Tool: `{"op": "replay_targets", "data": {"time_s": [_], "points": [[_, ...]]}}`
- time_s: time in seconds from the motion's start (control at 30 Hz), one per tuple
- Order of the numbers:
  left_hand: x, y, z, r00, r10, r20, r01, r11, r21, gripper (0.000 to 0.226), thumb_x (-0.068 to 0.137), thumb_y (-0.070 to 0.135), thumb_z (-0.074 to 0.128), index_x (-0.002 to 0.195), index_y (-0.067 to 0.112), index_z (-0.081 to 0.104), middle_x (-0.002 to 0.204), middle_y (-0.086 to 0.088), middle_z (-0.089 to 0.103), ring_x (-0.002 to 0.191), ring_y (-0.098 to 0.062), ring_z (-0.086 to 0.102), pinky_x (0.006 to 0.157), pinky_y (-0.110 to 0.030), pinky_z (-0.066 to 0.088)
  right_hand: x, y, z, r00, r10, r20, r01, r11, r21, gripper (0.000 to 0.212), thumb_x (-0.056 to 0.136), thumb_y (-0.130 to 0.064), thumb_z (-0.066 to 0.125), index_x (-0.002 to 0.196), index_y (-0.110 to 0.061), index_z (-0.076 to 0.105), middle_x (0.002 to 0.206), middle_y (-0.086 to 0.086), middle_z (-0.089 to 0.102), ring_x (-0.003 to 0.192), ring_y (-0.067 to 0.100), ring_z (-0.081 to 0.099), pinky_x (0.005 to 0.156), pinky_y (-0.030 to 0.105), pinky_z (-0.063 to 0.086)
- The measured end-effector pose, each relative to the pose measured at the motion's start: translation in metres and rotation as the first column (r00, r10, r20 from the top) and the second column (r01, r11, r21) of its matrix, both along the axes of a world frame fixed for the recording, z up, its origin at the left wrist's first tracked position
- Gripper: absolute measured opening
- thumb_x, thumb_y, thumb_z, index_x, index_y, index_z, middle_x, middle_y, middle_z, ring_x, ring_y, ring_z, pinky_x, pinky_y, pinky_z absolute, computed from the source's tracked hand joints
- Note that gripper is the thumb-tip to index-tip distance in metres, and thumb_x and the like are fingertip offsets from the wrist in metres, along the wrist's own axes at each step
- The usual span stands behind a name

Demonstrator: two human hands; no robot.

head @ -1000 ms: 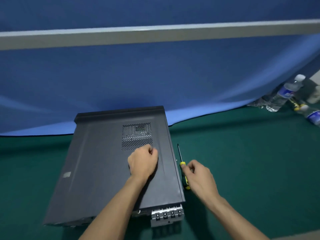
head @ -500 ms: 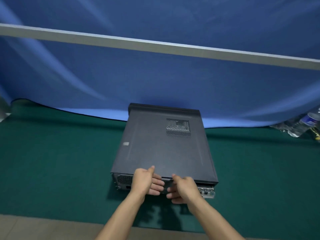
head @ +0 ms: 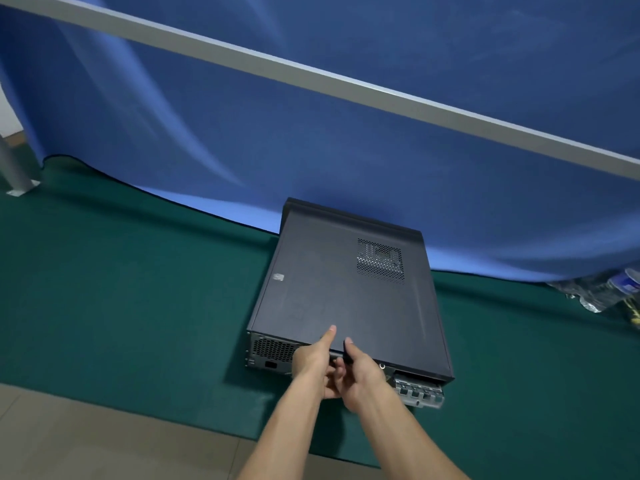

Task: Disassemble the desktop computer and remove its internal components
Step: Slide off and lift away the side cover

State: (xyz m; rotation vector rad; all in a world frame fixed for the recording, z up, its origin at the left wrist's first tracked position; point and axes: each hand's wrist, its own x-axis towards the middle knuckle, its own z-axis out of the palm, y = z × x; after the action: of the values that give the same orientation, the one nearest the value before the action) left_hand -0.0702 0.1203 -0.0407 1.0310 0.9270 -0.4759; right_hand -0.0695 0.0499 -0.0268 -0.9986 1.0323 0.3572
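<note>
On the green table (head: 121, 306), the dark grey, vent-perforated desktop computer (head: 349, 299) is gripped at its near panel edge by both hands, left hand (head: 313, 363) and right hand (head: 362, 374).

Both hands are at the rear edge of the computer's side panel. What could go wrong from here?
1. The left hand and right hand grip the side panel close together at its near edge; a one-spot pull may jam or skew it.
2. Fingers curl under the metal lip, so a cut or pinch seems possible.
3. The loose slot bracket sticks out beside the right hand and could snag it.
</note>
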Motion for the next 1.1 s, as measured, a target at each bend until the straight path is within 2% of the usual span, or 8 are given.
{"op": "replay_targets", "data": {"time_s": [0.1,0.27,0.4,0.53,0.7,0.93,1.0,1.1], "points": [[0.0,-0.003,-0.005,0.999,0.044,0.017,-0.045,0.999,0.029,0.048,0.074,0.045,0.076,0.061,0.002,0.058,0.044,-0.011,0.058,0.034,-0.018,0.05,0.047,-0.029,0.051,-0.001,0.001,-0.006,1.0,-0.021,0.018,0.021,0.999,-0.03,0.024,0.086,-0.019,0.069,0.075,-0.003,0.055,0.05,0.008,0.051,0.023,0.012,0.041,0.028,0.015,0.035],[-0.005,-0.006,-0.007,0.993,0.106,0.056,-0.106,0.994,0.002,0.044,0.075,0.036,0.077,0.063,-0.003,0.062,0.057,-0.023,0.066,0.033,-0.023,0.054,0.038,-0.025,0.046,-0.01,-0.001,-0.012,0.996,-0.002,0.088,0.009,0.997,-0.082,0.025,0.082,-0.018,0.073,0.091,0.0,0.058,0.066,0.014,0.059,0.027,0.013,0.046,0.03,0.017,0.036],[-0.008,-0.005,-0.003,0.989,0.131,0.069,-0.13,0.991,-0.023,0.04,0.075,0.029,0.078,0.067,-0.005,0.06,0.059,-0.026,0.064,0.033,-0.024,0.052,0.036,-0.025,0.046,-0.016,-0.003,-0.017,0.986,-0.049,0.162,0.056,0.998,-0.04,0.02,0.083,-0.011,0.071,0.086,-0.003,0.054,0.054,0.011,0.055,0.026,0.012,0.042,0.03,0.017,0.034],[-0.014,0.0,-0.003,0.995,0.047,0.091,-0.043,0.998,-0.048,0.041,0.075,0.028,0.078,0.077,-0.01,0.062,0.067,-0.03,0.066,0.039,-0.029,0.059,0.036,-0.027,0.047,-0.025,-0.01,-0.024,0.979,-0.048,0.196,0.045,0.999,0.023,0.026,0.083,-0.01,0.07,0.097,-0.006,0.048,0.059,0.012,0.048,0.031,0.012,0.034,0.031,0.018,0.032],[-0.015,0.004,0.003,0.993,-0.044,0.108,0.046,0.999,-0.021,0.05,0.078,0.037,0.074,0.09,-0.009,0.064,0.074,-0.026,0.069,0.058,-0.035,0.069,0.042,-0.03,0.052,-0.024,-0.012,-0.012,0.989,0.054,0.134,-0.053,0.999,-0.014,0.03,0.082,-0.017,0.072,0.103,-0.001,0.057,0.082,0.023,0.063,0.042,0.019,0.05,0.032,0.018,0.032],[-0.018,0.023,0.018,0.95,-0.271,0.157,0.261,0.962,0.083,0.053,0.085,0.047,0.061,0.1,-0.003,0.066,0.078,-0.02,0.072,0.07,-0.031,0.071,0.058,-0.037,0.058,-0.018,-0.01,0.009,0.995,0.059,0.08,-0.052,0.995,-0.08,0.019,0.081,-0.02,0.073,0.083,-0.006,0.061,0.061,0.01,0.063,0.029,0.011,0.043,0.031,0.014,0.026],[-0.018,0.035,0.022,0.957,-0.195,0.217,0.175,0.979,0.108,0.046,0.088,0.041,0.059,0.102,-0.003,0.063,0.082,-0.02,0.072,0.067,-0.032,0.071,0.052,-0.036,0.057,-0.017,-0.008,0.015,0.995,0.049,0.089,-0.038,0.992,-0.117,0.02,0.08,-0.021,0.074,0.085,-0.006,0.061,0.063,0.008,0.061,0.031,0.01,0.037,0.031,0.015,0.026],[-0.012,0.06,0.032,0.93,0.152,0.333,-0.162,0.987,0.0,0.027,0.091,0.029,0.057,0.106,0.006,0.057,0.099,-0.02,0.067,0.067,-0.034,0.069,0.048,-0.037,0.057,-0.015,-0.007,0.028,0.993,0.046,0.109,-0.028,0.986,-0.163,0.021,0.079,-0.021,0.075,0.086,-0.007,0.061,0.067,0.008,0.058,0.038,0.01,0.03,0.032,0.016,0.025]]}}
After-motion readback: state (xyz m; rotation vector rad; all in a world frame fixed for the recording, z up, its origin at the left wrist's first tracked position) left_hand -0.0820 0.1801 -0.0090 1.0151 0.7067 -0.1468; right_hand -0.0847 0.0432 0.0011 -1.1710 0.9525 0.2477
